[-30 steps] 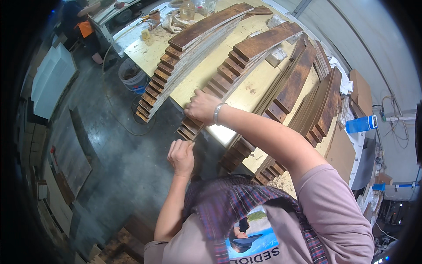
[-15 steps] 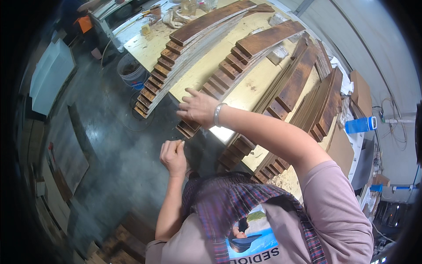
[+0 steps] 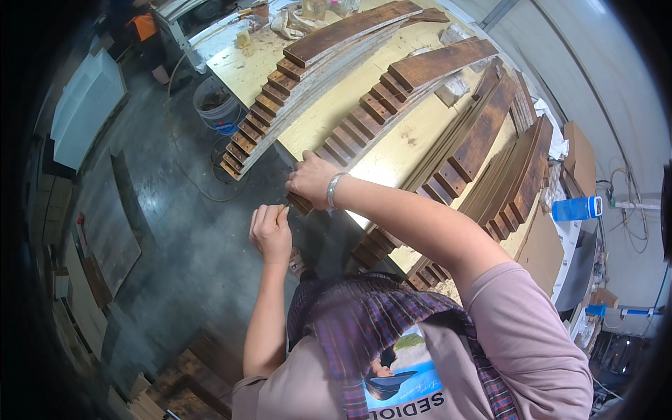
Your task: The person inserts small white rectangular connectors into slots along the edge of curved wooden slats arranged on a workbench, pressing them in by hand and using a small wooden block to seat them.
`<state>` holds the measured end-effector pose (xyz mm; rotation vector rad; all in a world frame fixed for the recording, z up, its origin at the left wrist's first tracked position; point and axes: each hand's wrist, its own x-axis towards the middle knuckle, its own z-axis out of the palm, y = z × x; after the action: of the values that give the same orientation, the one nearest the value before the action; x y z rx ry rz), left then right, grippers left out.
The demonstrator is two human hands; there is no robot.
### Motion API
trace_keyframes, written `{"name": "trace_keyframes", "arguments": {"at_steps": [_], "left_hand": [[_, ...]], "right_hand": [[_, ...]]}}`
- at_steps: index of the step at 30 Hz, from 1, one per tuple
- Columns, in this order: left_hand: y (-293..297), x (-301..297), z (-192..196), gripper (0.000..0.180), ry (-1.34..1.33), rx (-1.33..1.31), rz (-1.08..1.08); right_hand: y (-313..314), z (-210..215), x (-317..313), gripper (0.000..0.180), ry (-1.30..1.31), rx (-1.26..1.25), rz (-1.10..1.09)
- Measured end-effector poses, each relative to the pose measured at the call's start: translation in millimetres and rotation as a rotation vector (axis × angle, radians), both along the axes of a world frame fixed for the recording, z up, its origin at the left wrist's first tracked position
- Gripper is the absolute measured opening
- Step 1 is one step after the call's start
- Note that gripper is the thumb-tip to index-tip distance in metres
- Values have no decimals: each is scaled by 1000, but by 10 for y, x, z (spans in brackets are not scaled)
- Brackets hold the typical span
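Dark brown curved wooden slat lay at the near edge of the pale surface, its end jutting over the edge. It was the nearest piece of a fanned, stepped row of like slats running away across the surface. Its top face was mostly covered; only the end showed.

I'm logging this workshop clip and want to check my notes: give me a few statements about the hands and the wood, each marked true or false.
1. The right hand rests on the near end of a row of dark wooden staves. True.
2. The left hand lies flat on the workbench. False: it is off the bench edge, fingers pinched together.
3. A bracelet circles the right wrist. True.
4. The white bucket stands on the workbench. False: it stands on the floor.
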<state>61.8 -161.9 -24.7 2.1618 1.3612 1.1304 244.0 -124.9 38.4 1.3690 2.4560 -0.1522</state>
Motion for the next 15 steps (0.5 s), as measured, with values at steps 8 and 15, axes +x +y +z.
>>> {"name": "trace_keyframes", "arguments": {"at_steps": [8,15], "left_hand": [[76,58,-39,7,50,16,-6],[-153,21,-43,8,62,-19,-103]], "right_hand": [[-66,325,331,46,-68,257,60],[37,293,375,25,25,166,15]]}}
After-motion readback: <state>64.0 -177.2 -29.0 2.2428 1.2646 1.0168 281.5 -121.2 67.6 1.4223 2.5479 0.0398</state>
